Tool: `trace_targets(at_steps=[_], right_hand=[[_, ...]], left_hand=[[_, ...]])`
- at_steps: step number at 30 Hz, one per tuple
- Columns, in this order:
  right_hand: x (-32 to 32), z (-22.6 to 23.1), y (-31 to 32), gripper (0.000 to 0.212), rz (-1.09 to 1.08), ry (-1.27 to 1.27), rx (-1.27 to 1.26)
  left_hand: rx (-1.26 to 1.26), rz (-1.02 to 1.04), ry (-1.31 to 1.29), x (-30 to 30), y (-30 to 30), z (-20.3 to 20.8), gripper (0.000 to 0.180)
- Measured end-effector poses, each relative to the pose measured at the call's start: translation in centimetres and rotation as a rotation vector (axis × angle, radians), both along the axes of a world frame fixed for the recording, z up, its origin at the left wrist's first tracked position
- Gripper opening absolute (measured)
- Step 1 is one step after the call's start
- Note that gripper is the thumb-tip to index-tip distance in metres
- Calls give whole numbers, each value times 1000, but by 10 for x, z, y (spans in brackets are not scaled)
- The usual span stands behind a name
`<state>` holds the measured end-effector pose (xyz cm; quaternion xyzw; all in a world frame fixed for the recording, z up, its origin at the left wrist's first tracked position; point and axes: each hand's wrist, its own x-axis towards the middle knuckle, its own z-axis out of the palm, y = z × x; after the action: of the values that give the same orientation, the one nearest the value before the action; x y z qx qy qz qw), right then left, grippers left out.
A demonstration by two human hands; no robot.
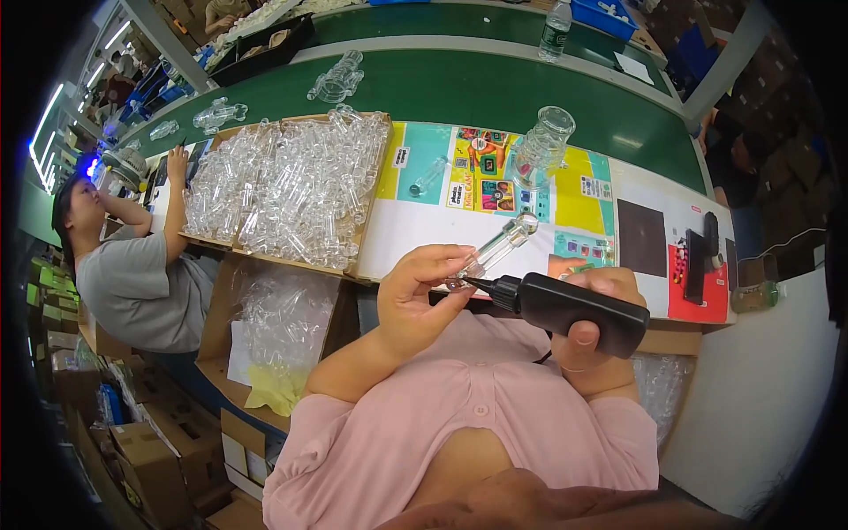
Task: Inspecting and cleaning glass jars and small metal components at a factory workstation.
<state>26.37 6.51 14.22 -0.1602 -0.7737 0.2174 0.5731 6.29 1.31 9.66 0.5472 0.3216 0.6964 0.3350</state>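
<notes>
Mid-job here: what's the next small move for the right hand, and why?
Probably a light squeeze of the black bottle: the right hand grips it, its nozzle points at the near end of the clear piece, and the left hand holds that piece. I can't tell whether tip and piece touch.

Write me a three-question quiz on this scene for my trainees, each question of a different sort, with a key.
1. What does the right grip hold? A: scissors; B: black bottle; C: cloth.
2. True or false: the heap of boxed clear pieces lies to the left of the left grip.
3. Fill the gap: the nozzle is at the end of the clear piece pinched by the ____ grip.

Key: 1 B; 2 true; 3 left.
</notes>
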Motion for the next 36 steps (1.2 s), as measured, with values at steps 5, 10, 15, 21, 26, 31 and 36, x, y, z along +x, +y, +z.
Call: trace_targets(at_steps=[5,10,15,21,26,31,36], right_hand=[[-9,6,1,44,-21,59,-172],[-15,7,2,51,-50,112,-302],[-10,9,2,49,-20,87,-337],[0,25,3,35,107,-85,-26],[6,18,-1,45,263,-153,116],[-5,21,5,33,256,-47,416],[-2,14,6,29,275,18,388]], left_hand=[[11,21,38,-2,-1,1,37],[2,45,72,-3,-1,1,35],[-3,111,198,-5,-3,4,34],[66,210,404,-9,-1,14,38],[56,229,455,-8,0,15,39],[-81,132,459,-12,-3,13,36],[-325,-184,19,-7,-8,14,40]])
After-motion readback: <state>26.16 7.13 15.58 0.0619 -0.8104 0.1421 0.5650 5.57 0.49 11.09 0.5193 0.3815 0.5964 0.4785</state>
